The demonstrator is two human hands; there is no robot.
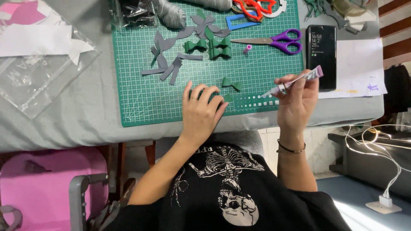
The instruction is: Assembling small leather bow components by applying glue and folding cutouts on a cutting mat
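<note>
Fingers of the left hand (201, 112) lie spread and curled on the green cutting mat (141, 102), near its front edge, their tips pressing a small green foam piece (228, 98) flat; they grip nothing. Fingers of the right hand (298, 99) pinch a glue tube (295, 82) with a purple end, held slanted above the mat's front right corner, its white nozzle pointing toward the small green piece. Just beyond the left fingertips sits a green foam bow (231, 84), apart from the hand. Farther back on the mat lie two more green bows (209, 46), grey foam strips (169, 66), a small purple cap (247, 48) and purple-handled scissors (274, 41). A black phone (321, 55) rests on the grey tabletop (77, 119) beside the mat's right edge.
</note>
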